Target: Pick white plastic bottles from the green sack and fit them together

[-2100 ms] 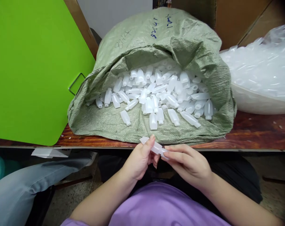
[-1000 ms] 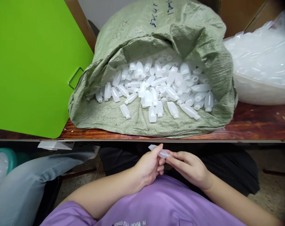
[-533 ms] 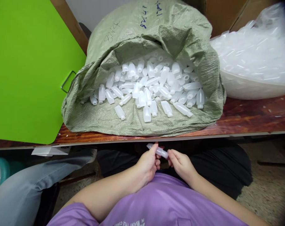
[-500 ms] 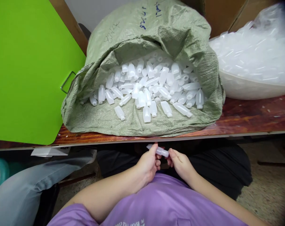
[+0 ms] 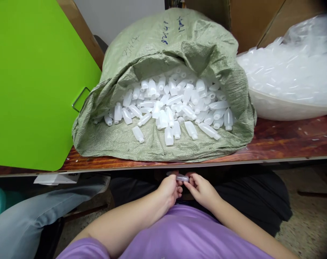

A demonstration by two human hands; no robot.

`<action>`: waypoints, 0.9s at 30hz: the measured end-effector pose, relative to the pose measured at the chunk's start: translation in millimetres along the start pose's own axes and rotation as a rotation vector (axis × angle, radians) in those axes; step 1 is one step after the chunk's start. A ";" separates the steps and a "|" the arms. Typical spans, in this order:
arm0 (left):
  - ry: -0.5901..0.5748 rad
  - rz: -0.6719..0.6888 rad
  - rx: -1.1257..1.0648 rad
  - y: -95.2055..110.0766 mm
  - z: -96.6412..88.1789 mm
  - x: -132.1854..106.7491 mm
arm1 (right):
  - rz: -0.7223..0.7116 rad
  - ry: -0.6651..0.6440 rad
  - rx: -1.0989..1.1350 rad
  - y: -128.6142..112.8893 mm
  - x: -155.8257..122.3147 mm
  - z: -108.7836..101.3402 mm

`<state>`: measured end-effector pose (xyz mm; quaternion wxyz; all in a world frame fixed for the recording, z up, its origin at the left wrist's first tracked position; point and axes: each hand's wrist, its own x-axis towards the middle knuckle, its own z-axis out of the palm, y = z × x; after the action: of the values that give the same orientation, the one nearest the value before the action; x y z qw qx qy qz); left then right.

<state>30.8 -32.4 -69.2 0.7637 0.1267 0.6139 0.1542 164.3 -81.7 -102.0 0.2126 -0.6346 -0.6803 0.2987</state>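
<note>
Just below the table edge, above my lap, my left hand (image 5: 170, 189) is closed around a small translucent plastic bottle (image 5: 182, 178). The bottle lies sideways, its flat end to the left and its narrow neck to the right. My right hand (image 5: 202, 189) pinches the neck end between thumb and fingers, which partly cover it. Beyond my hands, a green woven sack (image 5: 120, 147) lies on its side with its mouth toward me. Many similar bottles (image 5: 169, 136) spill across its lower lip, all out of reach of my fingers.
A wooden table (image 5: 293, 144) carries the sack and, at right, a clear bag (image 5: 287, 79) of white plastic pieces in a pale tub. A bright green board (image 5: 31, 86) with a metal handle stands at left. Another person's jeans-clad leg (image 5: 25, 219) is at lower left.
My right hand's fingers have shifted further over the bottle's neck end, and the bottle has turned slightly. The whole view has tilted a little, so the sack appears lower.
</note>
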 end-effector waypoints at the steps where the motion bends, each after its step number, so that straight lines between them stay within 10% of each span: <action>1: -0.006 0.000 0.020 -0.1 -0.2 5.9 | 0.025 -0.010 -0.026 2.0 3.1 -1.0; 10: -0.213 -0.038 0.353 12.7 2.8 35.7 | -0.160 -0.426 0.037 -31.6 3.5 -107.0; 15: -0.411 0.099 0.741 56.8 -13.1 -37.3 | -0.213 0.142 -0.095 -55.8 45.7 -165.3; 18: -0.643 0.583 1.329 102.4 -32.2 -95.3 | -0.185 0.226 -0.433 -65.5 89.8 -176.2; 23: 0.376 1.237 1.521 173.8 -72.5 -113.5 | -0.173 0.025 -0.715 -89.7 156.3 -169.0; 27: 0.567 1.307 1.981 198.0 -93.5 -83.9 | -0.140 -0.014 -0.770 -102.5 180.9 -154.4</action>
<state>-93.0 117.4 62.0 -0.0458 0.9010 0.4315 -0.0033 173.3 116.9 64.0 -0.0261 -0.6181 -0.7856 0.0108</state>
